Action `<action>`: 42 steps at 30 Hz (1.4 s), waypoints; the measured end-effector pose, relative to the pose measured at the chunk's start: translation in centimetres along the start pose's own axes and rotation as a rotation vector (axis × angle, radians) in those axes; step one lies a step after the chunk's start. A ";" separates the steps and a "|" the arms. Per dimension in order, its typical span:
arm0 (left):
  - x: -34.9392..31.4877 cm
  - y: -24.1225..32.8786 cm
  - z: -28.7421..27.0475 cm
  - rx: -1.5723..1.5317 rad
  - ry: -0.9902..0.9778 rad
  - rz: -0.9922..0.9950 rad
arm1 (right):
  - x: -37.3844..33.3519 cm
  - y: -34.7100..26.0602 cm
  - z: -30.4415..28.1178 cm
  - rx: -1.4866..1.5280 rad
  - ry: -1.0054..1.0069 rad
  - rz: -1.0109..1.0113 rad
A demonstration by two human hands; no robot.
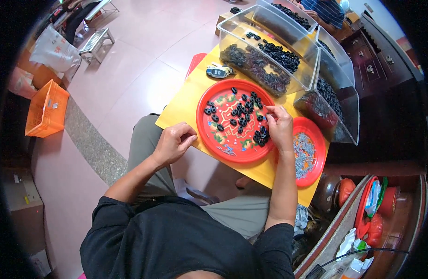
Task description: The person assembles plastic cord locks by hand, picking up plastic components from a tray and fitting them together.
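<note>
My left hand (176,143) hovers by the near left edge of a red round tray (201,122), its thumb and fingers pinched together; whatever they hold is hidden. Over the tray's right rim is my right hand (280,126), fingers bent and fingertips closed beside the black pieces; I cannot make out anything between them. Small black oval pieces (240,110), each with two holes, lie scattered across the tray's patterned floor. A little pile of thin grey pieces (227,149) rests at its near edge. More grey pin-like pieces (303,156) fill a smaller red plate (321,160) under my right forearm.
Clear plastic bins (311,69) of black pieces stand at the table's far right. A key fob (217,71) lies on the yellow tabletop (179,104). Across from me sits a person in a striped top (329,13). An orange basket (49,109) stands at far left; a dark cabinet (370,65) borders the right.
</note>
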State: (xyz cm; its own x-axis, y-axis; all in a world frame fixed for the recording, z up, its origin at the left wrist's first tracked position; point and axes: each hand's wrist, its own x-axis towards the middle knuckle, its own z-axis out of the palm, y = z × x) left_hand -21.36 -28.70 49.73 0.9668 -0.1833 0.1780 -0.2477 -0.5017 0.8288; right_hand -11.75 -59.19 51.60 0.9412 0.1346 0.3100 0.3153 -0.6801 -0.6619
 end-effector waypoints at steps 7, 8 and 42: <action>0.2 0.1 0.1 0.009 -0.012 -0.005 | -0.2 -0.5 -0.1 -0.193 -0.104 -0.174; 0.3 0.1 0.1 0.008 -0.014 -0.003 | -0.3 -0.5 -0.3 -0.194 -0.103 -0.172; 0.0 -0.9 0.5 0.112 0.039 0.078 | -0.3 -7.4 5.6 -0.145 -0.234 -0.623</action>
State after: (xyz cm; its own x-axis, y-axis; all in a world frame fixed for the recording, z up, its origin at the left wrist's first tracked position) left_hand -21.18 -28.66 48.74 0.9455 -0.1934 0.2621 -0.3256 -0.5789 0.7476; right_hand -13.71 -50.18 52.53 0.5956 0.6737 0.4375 0.8031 -0.5123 -0.3044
